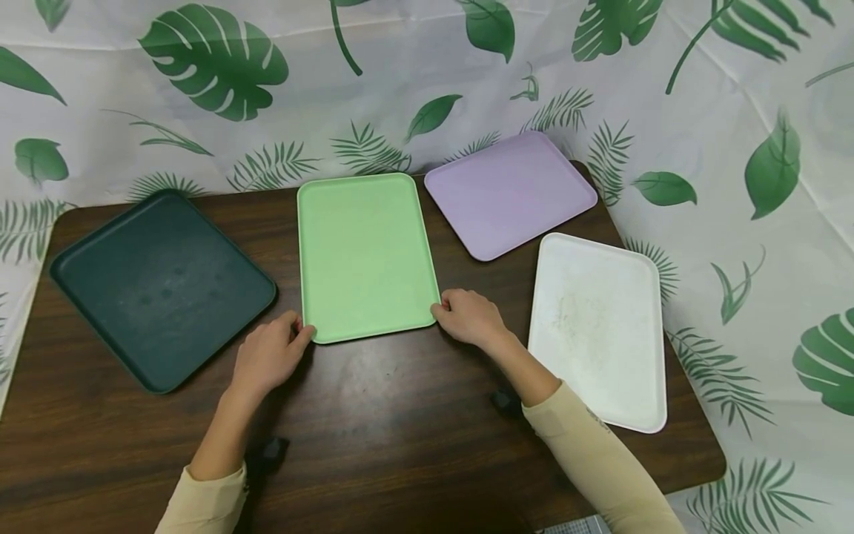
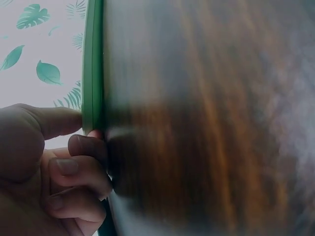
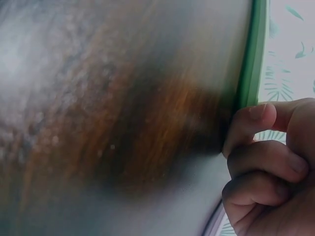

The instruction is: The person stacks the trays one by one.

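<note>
A light green tray [image 1: 367, 256] lies on the dark wooden table between both hands. At its near left corner, my left hand [image 1: 270, 356] pinches the rim between thumb and curled fingers. The left wrist view shows the thumb at one side of the green tray edge [image 2: 92, 64] and the index fingertip at the other. My right hand [image 1: 470, 317] pinches the near right corner. In the right wrist view, that hand's fingers [image 3: 263, 160] are curled beside the green edge [image 3: 252, 64]; part of the grip is hidden there.
To the left lies a dark green tray [image 1: 163, 289], turned at an angle. A purple tray [image 1: 510, 194] is at the back right, a white tray [image 1: 600, 334] at the right beside the right forearm. Behind the table [image 1: 373, 445] hangs a leaf-patterned cloth [image 1: 400, 67].
</note>
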A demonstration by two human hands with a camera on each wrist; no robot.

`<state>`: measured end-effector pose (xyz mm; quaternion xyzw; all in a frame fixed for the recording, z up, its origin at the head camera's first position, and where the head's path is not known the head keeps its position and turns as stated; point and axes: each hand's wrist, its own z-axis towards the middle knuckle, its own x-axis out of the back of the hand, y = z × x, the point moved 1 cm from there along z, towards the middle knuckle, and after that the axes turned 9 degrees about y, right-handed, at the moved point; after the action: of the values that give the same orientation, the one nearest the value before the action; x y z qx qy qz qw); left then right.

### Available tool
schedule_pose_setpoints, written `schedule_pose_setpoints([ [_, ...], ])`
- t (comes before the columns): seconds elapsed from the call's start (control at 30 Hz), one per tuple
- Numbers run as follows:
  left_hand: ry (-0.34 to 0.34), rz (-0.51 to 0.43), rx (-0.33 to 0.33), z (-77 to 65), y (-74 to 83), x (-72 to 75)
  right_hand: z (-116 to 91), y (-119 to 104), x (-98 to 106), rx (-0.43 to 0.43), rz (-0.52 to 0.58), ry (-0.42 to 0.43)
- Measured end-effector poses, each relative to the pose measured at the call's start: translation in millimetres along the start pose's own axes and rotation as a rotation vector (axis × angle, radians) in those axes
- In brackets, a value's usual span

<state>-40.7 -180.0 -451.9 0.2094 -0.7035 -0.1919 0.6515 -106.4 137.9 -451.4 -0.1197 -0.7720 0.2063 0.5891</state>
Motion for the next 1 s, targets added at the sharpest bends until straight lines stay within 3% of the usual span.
schedule_pose_setpoints([
  [0.17, -0.008, -0.019, -0.008, -1.2, 0.7, -0.4, -1.1, 2.7, 0.8, -0.007, 0.016, -0.019],
  [0.43, -0.074, -0.097, 0.003, -0.7, -1.2, -0.2, -0.3, 6.1, 5.1, -0.018, 0.076, -0.072],
  [0.57, -0.153, -0.183, 0.015, 0.4, -2.0, 3.0, 0.0, 8.4, 8.1, -0.014, 0.13, -0.104],
  [0.77, -0.293, -0.388, 0.048, -0.8, -4.0, 8.7, -1.9, 10.3, 12.5, 0.027, 0.226, -0.155],
  [1.0, -0.327, -0.505, 0.037, -4.0, -5.7, 14.1, -7.6, 7.4, 17.0, 0.086, 0.244, -0.142],
])
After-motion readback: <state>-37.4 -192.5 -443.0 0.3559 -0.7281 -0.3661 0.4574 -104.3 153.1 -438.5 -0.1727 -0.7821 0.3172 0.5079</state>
